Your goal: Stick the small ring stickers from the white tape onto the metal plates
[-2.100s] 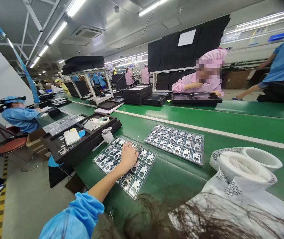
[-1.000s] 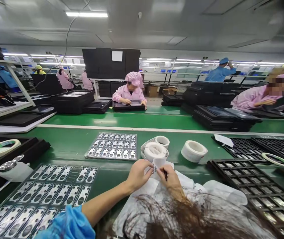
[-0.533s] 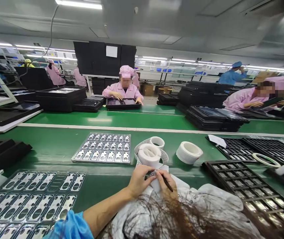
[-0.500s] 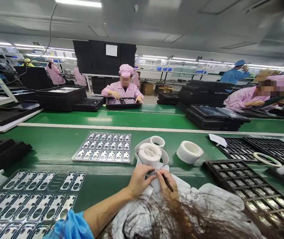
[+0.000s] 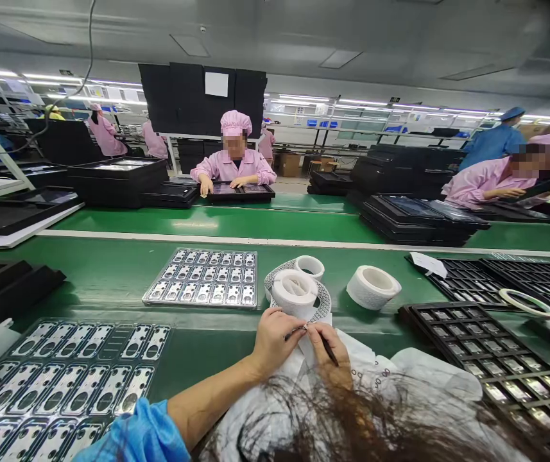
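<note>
My left hand (image 5: 273, 340) and my right hand (image 5: 328, 353) meet over a white backing strip (image 5: 309, 343) printed with small black rings, which runs from a white roll (image 5: 294, 291) on the green bench. The left fingers pinch the strip. The right hand grips dark tweezers (image 5: 326, 348) with the tip at the strip. A clear tray of metal camera frames (image 5: 67, 375) lies to my left, another such tray (image 5: 207, 285) sits further back. Loose used strip (image 5: 414, 378) piles near my right hand, partly hidden by my hair.
Two more white rolls (image 5: 373, 286) (image 5: 309, 265) stand behind the strip. Black gridded trays (image 5: 486, 350) fill the right side, black trays (image 5: 9, 285) the left. Across the green conveyor (image 5: 265, 224), people in pink coats work at black trays.
My left hand left the near tray of frames and joined the right hand at the strip. The view swung right, then the hands stayed at the strip with small shifts.
</note>
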`<state>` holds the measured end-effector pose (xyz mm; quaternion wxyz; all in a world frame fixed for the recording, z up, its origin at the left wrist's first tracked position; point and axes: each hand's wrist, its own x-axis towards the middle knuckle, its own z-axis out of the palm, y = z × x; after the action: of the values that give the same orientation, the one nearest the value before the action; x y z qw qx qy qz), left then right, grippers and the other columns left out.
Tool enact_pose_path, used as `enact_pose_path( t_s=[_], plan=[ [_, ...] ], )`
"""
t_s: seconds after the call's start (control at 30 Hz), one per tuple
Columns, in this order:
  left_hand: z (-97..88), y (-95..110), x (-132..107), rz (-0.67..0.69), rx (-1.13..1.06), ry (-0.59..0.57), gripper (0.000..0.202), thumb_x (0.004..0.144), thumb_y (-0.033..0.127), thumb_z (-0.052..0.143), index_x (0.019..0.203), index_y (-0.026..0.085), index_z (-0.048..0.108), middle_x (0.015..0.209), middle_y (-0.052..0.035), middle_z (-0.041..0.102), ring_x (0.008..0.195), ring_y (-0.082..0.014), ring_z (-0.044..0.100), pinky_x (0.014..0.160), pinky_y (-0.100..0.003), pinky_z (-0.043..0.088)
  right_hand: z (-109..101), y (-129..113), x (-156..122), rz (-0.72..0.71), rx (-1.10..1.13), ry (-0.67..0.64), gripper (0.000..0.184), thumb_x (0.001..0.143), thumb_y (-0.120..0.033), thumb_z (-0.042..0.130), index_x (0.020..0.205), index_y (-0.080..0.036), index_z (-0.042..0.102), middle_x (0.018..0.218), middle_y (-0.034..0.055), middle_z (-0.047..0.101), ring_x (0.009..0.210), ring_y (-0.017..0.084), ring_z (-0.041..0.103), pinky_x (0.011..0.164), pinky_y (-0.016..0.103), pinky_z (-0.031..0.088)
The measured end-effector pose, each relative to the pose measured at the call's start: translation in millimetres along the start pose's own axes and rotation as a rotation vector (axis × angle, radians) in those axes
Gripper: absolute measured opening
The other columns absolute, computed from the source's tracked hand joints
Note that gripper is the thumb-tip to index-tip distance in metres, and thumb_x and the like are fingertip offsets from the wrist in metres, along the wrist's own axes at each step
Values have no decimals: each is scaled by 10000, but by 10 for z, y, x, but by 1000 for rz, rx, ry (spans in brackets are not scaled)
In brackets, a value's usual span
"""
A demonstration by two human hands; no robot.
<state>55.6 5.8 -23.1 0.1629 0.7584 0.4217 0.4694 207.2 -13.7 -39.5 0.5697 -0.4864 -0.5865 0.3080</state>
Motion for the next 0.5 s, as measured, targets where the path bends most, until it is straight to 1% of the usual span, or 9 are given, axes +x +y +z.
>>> enact_pose_path(
  t_s=[0.13,0.33,0.43,0.5],
  plan=[
    [0,2,-3,25,6,-15,116,897,328,662,977,294,740,943,-20,799,865,-243,734,1042,-513,507,2,-23,-8,10,17,10,281,923,-454,585,842,-208,695,919,33,664,871,194,617,807,304,531],
    [16,-32,-6,0,14,48,116,895,265,666,977,248,746,863,-26,788,789,-206,723,1054,-494,503,11,-78,3,40,25,23,276,881,-467,637,831,-206,711,897,29,670,871,202,617,817,311,519],
    [18,-16,-8,14,-4,58,96,859,261,718,948,232,739,881,-14,789,818,-189,727,1087,-470,482,13,-85,-5,68,36,40,278,881,-457,645,835,-189,706,873,33,672,833,195,618,778,302,518],
    [16,-3,-7,30,-15,60,100,835,272,753,924,229,736,882,-5,789,838,-187,729,1106,-473,460,13,-81,-10,75,44,53,281,884,-453,642,835,-183,703,865,33,672,819,190,617,759,296,516]
  ],
)
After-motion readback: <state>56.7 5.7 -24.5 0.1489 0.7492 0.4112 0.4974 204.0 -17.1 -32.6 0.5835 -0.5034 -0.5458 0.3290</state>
